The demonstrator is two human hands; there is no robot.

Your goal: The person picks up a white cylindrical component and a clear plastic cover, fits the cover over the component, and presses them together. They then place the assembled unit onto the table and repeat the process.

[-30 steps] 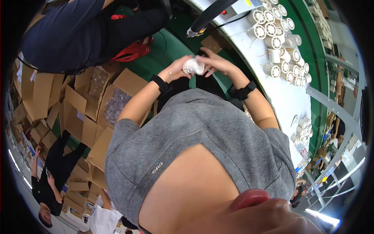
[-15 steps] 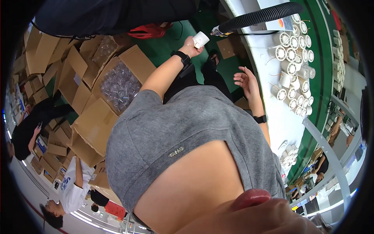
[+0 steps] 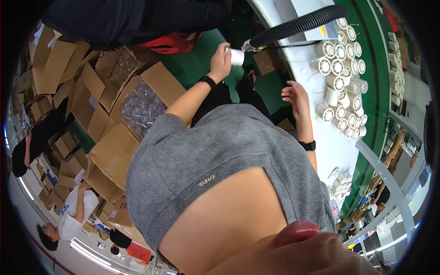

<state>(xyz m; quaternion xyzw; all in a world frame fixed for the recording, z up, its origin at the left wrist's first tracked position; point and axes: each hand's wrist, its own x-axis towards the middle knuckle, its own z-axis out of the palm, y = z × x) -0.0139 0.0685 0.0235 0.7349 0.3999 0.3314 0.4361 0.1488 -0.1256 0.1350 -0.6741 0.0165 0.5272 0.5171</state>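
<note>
My left hand is closed around a short white plastic cylinder, held out over the floor gap beside the table. Just above the cylinder sits the nozzle of a black corrugated hose; whether the two touch is hard to tell. By the edge of the white table, my right hand is open, its fingers loosely curled and nothing in them. Several white cylinders with slotted round ends stand and lie in a cluster on the table, some with thin wires.
To the left are open cardboard boxes, one filled with clear plastic parts. A red object lies on the green floor near a person's dark clothing. More white parts sit lower on the table. Other people are farther left.
My left hand has turned and shifted slightly left and down, the white cylinder now close beneath the hose nozzle. My right hand has moved a little to the right and remains empty.
</note>
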